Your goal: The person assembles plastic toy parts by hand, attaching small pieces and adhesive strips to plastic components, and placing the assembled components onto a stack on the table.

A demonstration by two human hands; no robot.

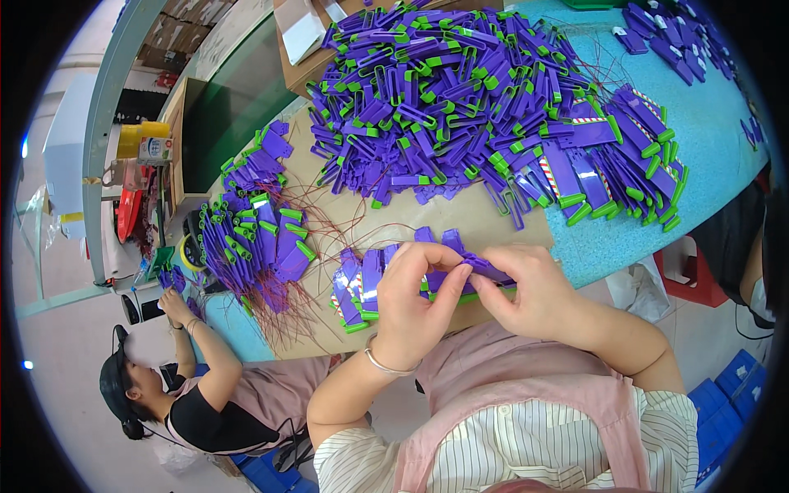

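Observation:
Near the table's front edge, my left hand [417,297] and my right hand [530,289] meet, thumbs and fingers pinched on one purple plastic piece [486,268]. Its exact shape is partly hidden behind my fingers. Just left of my left hand lies a small row of purple pieces [348,283] with green ends and red-and-white striped edges. Several more purple parts [424,235] show beyond my fingertips.
A tall heap of purple and green plastic parts [444,99] covers the table's far middle. Striped-edge pieces [585,177] lie fanned out at right. Left, thin red wires [283,316] trail from a bundle of parts [246,238]. A co-worker [209,411] works at far left.

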